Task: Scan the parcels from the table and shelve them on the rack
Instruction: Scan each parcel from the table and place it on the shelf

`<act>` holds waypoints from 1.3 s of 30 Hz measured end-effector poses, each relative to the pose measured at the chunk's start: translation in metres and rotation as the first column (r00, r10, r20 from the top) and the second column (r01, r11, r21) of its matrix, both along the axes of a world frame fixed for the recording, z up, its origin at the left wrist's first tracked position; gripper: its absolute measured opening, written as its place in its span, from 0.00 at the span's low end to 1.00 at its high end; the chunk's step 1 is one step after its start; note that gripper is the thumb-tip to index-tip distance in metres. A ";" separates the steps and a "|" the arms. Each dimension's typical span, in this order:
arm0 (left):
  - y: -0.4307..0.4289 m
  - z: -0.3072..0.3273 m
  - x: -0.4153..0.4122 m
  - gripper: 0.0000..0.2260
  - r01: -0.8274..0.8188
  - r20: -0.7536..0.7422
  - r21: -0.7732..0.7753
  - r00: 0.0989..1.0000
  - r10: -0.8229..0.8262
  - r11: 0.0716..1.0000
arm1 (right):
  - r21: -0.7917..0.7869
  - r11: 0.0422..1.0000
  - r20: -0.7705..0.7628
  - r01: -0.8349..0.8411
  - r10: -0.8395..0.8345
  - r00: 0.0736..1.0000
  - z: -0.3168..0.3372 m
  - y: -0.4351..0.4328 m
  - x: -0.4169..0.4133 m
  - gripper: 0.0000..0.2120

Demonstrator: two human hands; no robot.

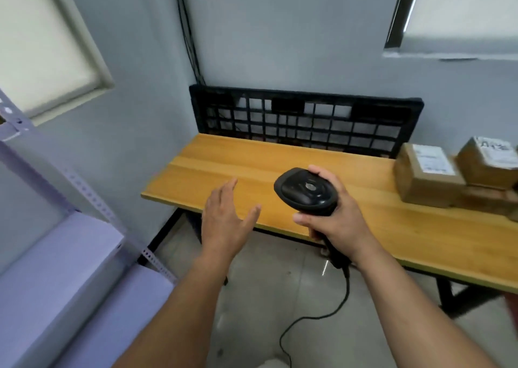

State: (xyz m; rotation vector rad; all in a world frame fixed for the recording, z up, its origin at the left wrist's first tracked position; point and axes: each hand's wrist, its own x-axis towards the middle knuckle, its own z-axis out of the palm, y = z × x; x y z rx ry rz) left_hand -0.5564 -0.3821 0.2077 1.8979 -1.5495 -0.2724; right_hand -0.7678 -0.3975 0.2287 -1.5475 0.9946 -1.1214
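Parcels (429, 171) stacked at right end of table (252, 166), well apart from both hands. Scanner (307, 191) over table's front edge; right hand (339, 222) fingers wrapped round its handle. Left hand (224, 222) just beside scanner, not touching, fingers straight, slightly apart, holding nothing. Rack (70, 255) at left

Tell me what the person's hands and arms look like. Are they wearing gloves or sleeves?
No gloves and no sleeves. The left hand and the right hand are both bare, and I can't see any rings. The left forearm and the right forearm are bare too, all the way to the picture's edge, with no watch or bracelet.
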 end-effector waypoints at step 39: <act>-0.240 -0.034 -0.315 0.33 0.519 -0.102 0.206 0.855 -0.509 0.829 | 0.092 0.829 -0.218 0.552 -0.524 0.823 -0.016 -0.140 -0.304 0.39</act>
